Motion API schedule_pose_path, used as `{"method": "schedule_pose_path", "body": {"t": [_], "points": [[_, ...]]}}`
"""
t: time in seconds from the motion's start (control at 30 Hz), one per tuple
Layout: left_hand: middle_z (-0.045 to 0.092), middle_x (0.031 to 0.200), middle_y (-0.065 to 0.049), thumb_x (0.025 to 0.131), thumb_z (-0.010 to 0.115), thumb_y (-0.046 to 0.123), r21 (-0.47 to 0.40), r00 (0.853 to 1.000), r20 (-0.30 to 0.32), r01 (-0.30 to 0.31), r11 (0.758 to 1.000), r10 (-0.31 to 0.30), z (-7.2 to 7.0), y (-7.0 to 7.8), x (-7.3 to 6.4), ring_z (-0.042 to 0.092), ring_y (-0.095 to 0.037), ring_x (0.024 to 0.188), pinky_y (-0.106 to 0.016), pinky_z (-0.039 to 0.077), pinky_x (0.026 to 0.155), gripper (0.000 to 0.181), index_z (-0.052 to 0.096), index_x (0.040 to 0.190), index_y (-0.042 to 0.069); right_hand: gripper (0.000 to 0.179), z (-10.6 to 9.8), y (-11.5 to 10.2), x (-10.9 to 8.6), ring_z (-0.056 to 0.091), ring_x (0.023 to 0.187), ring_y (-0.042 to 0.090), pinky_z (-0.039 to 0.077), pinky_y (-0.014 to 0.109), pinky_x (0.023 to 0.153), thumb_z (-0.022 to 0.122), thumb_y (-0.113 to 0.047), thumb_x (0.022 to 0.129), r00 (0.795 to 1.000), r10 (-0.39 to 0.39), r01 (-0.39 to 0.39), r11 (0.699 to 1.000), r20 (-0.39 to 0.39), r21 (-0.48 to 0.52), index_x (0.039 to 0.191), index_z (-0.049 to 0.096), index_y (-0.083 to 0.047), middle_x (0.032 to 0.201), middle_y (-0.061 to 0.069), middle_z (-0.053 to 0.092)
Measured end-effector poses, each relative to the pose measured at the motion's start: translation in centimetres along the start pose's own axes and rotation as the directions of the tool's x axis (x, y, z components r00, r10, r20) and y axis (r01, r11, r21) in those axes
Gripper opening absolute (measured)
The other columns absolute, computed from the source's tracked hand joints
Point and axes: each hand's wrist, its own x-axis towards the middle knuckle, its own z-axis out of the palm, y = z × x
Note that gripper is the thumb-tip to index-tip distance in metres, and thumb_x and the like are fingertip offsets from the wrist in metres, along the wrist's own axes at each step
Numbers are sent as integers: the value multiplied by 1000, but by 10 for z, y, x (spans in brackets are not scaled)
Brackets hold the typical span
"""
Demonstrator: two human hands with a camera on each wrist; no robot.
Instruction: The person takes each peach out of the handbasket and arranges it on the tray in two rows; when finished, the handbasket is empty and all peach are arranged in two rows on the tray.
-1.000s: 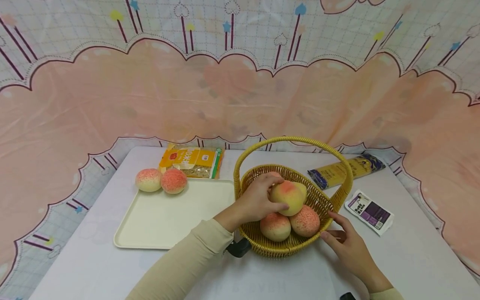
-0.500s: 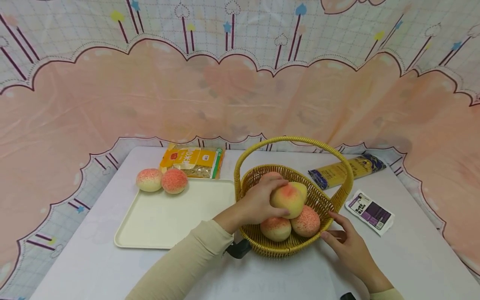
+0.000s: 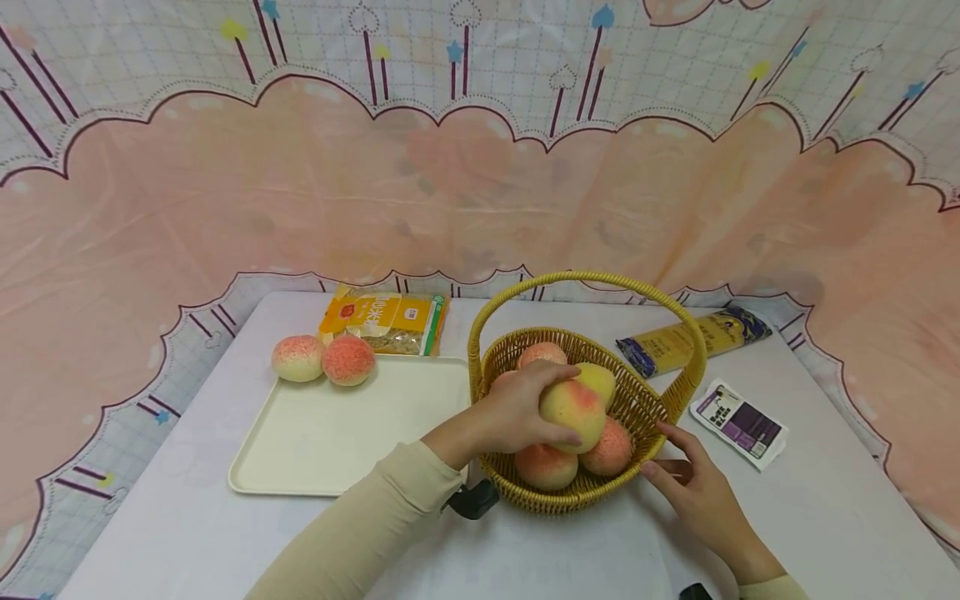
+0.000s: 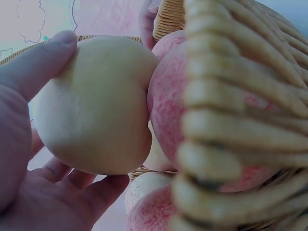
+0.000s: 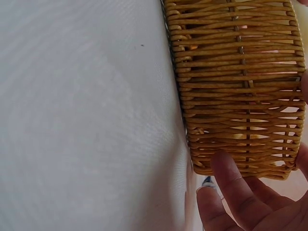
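In the head view my left hand [image 3: 521,408] holds a yellow peach [image 3: 573,415] with a pink blush, over the other peaches in the wicker basket [image 3: 570,500]. The left wrist view shows the thumb on one side of this peach [image 4: 96,106] and the fingers on the other, with pink-speckled peaches right beside it. Below and around it in the basket are a speckled peach [image 3: 546,468], another peach [image 3: 609,448], a yellow one [image 3: 597,383] and one at the back [image 3: 542,353]. My right hand [image 3: 701,496] grips the basket's right rim, some fingers against the outer weave [image 5: 240,110].
Left of the basket lies a cream tray [image 3: 352,433], with two peaches [image 3: 348,360] at its far left corner. Behind it is an orange food packet [image 3: 386,321]. A gold and blue packet [image 3: 693,342] and a white and purple sachet [image 3: 740,425] lie right. The basket handle [image 3: 585,277] arches overhead.
My left hand has brought the yellow peach slightly lower and nearer the basket's front. The two front peaches have shifted a little left, and the back peach shows more. The right hand stays put.
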Motion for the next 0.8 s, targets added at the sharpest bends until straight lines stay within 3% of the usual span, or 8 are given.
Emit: {"method": "schedule_pose_path", "body": {"t": [0.2, 0.47, 0.63, 0.8], "points": [[42, 148, -10, 78, 85, 36, -20, 999, 30, 26, 999, -25, -2, -2, -3, 51, -24, 120, -31, 49, 90, 85, 47, 150, 12, 61, 0, 0, 0, 66, 102, 29, 54, 27, 71, 67, -18, 98, 1000, -3, 3, 1000, -3, -3, 149, 36, -4, 147, 30, 40], [58, 137, -2, 77, 87, 34, -88, 999, -32, 17, 996, -20, -5, -3, -10, 56, -16, 116, -32, 49, 94, 79, 53, 145, 13, 62, 0, 1, 0, 66, 101, 25, 54, 27, 70, 67, -18, 98, 1000, -2, 2, 1000, -2, -7, 150, 36, -5, 148, 29, 39], [56, 137, -2, 77, 88, 29, -146, 996, -88, -43, 988, 30, -5, -5, -18, 56, -16, 116, -33, 49, 94, 76, 53, 143, 13, 62, 0, 2, 0, 66, 101, 28, 54, 27, 69, 66, -18, 98, 1000, -2, 2, 1000, -3, -10, 150, 35, -5, 149, 29, 38], [56, 135, -2, 78, 88, 27, -141, 991, -110, -86, 986, 71, -10, -6, -29, 55, -16, 114, -34, 50, 92, 74, 53, 141, 11, 62, 0, 2, 0, 66, 102, 31, 54, 27, 70, 66, -19, 98, 1000, 1, -1, 1000, -1, -5, 150, 35, -5, 149, 29, 38]]}}
